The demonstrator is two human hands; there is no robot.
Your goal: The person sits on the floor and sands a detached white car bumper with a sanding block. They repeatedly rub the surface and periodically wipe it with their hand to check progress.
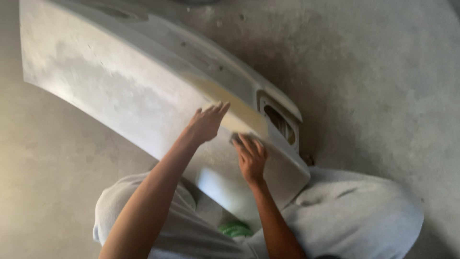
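Observation:
A large pale grey car bumper panel (110, 81) stands on the concrete floor and slants from upper left to lower right. Its surface is dull and patchy, with a yellowish filler area near the middle. My left hand (206, 122) rests flat on the panel, fingers together and pointing up. My right hand (250, 156) presses a small dark sanding block (235, 139) against the panel just right of the left hand. Most of the block is hidden under my fingers.
A rectangular vent opening (280, 123) sits in the bumper's right end. My knees in light grey trousers (354, 211) flank the panel's lower end. A green object (235, 229) lies between them. Dusty concrete floor (383, 81) surrounds everything.

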